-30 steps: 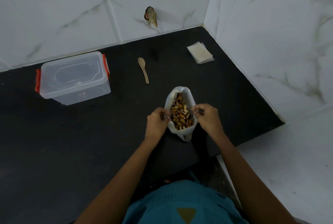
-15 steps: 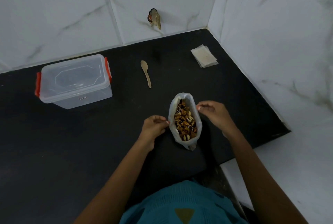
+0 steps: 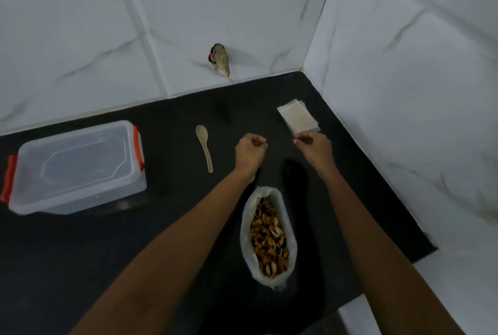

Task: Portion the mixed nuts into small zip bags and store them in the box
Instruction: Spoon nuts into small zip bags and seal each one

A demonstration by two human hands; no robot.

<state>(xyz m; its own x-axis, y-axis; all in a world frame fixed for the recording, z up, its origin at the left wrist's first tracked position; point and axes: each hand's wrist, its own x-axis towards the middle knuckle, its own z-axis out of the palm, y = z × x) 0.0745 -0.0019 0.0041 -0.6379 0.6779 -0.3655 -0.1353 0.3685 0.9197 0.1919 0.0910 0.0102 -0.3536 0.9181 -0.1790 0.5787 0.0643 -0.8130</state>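
An open white plastic bag (image 3: pixel 245 229) full of mixed nuts (image 3: pixel 269 237) stands on the black counter (image 3: pixel 94 253) between my forearms. Both hands are stretched out beyond it. My left hand (image 3: pixel 249 152) is curled into a fist with nothing in it, just right of a wooden spoon (image 3: pixel 204 148). My right hand (image 3: pixel 314 147) has thumb and fingers curled together, right at the near edge of a small stack of zip bags (image 3: pixel 297 119); I cannot tell whether it touches them. The clear storage box (image 3: pixel 72 164) with orange latches sits at the left, lid on.
White marble-look tiled walls close off the back and right of the counter. A wad of stuffing (image 3: pixel 220 59) sticks out of the back wall. The counter ends at a lower white surface (image 3: pixel 458 294) on the near right.
Both hands let go of the nut bag's rim and moved forward, the left toward the spoon, the right toward the zip bags. The nut bag stays standing open.
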